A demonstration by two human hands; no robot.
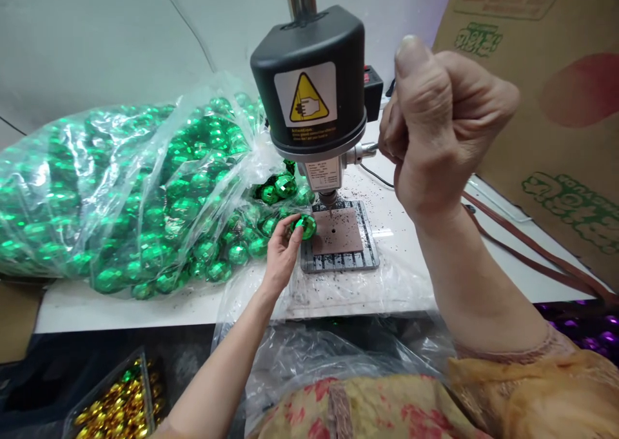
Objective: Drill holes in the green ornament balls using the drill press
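Observation:
Pinched in the fingers of my left hand [284, 252] is a shiny green faceted ball [306, 227], held over the left edge of the drill press base [340, 269]. A pinkish-brown board [351, 239] with a dark hole lies on that base, under the drill bit [331, 212]. My right hand [430, 123] is raised in a fist beside the black drill press head [309, 52], closed around the end of its metal lever [368, 150]; the fingers hide most of the grip.
A large clear plastic bag of green balls [116, 187] fills the left of the white table [120, 310]. Dark shavings surround the base. A cardboard box [536, 104] stands at right. Gold balls sit in a container [116, 400] below left, purple ones [590, 329] below right.

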